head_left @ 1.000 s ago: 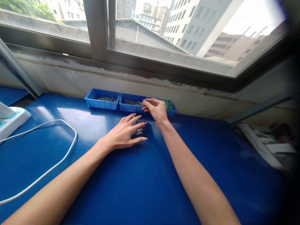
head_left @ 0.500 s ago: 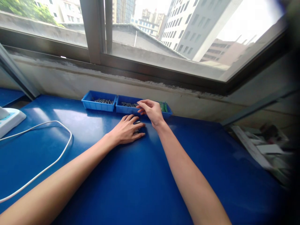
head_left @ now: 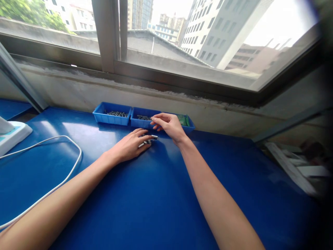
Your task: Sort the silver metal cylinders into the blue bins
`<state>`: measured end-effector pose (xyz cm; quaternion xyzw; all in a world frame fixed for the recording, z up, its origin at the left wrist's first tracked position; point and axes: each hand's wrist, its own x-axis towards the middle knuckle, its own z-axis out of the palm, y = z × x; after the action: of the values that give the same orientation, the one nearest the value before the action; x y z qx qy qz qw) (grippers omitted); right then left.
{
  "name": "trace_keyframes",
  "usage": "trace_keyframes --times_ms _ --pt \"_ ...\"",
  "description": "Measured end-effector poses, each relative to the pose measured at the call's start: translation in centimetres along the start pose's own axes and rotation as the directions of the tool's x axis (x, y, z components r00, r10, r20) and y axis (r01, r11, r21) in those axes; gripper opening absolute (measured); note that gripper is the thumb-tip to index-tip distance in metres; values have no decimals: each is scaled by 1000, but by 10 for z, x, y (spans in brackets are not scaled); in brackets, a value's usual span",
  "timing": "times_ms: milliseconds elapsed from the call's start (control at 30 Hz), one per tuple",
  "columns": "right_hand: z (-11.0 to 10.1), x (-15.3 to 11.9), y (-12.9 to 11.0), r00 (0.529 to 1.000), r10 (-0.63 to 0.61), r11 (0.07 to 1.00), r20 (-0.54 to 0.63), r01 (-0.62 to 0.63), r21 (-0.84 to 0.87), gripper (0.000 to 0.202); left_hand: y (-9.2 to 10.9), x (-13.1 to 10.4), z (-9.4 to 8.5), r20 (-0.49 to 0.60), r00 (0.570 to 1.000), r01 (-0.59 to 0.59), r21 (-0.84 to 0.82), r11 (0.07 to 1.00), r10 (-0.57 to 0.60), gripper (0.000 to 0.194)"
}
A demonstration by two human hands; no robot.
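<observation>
Palm down on the blue table (head_left: 145,194), my left hand (head_left: 132,144) has its fingers spread over and beside several small dark and silvery pieces (head_left: 148,140). My right hand (head_left: 169,125) is raised just in front of the middle blue bin (head_left: 142,123), thumb and fingertips pinched together; whatever is between them is too small to make out. Small grey parts lie in the middle bin and in the left blue bin (head_left: 111,119). Behind my right hand, the right blue bin (head_left: 191,127) holds green items (head_left: 184,120).
A white cable (head_left: 78,152) curves over the table's left side, near a white device (head_left: 18,133). Behind the bins runs a wall (head_left: 221,121) below a window. Blurred items (head_left: 309,170) stand at the far right.
My left hand has drawn back to the left, uncovering more of the small pieces. My right hand stays pinched near the bins. The view has shifted slightly.
</observation>
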<state>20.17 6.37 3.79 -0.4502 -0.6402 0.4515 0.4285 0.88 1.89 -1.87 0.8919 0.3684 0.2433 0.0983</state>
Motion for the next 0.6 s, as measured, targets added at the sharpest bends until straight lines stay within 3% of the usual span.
trace_keyframes --times_ms 133,333,467,600 --pt "-6 -5 -10 984 -21 992 175 43 -120 26 1 -11 -5 10 998 66 22 998 -66 50" --pt "-11 -10 -19 908 64 971 414 39 -236 32 0 -19 -23 20 986 162 90 983 -164 64" --pt "-10 -10 -20 885 96 963 456 34 -268 35 -5 -18 -35 35 984 174 43 984 -176 54" --pt "-9 -10 -19 878 103 963 467 30 -268 36 -8 -16 -40 67 983 171 3 985 -171 33"
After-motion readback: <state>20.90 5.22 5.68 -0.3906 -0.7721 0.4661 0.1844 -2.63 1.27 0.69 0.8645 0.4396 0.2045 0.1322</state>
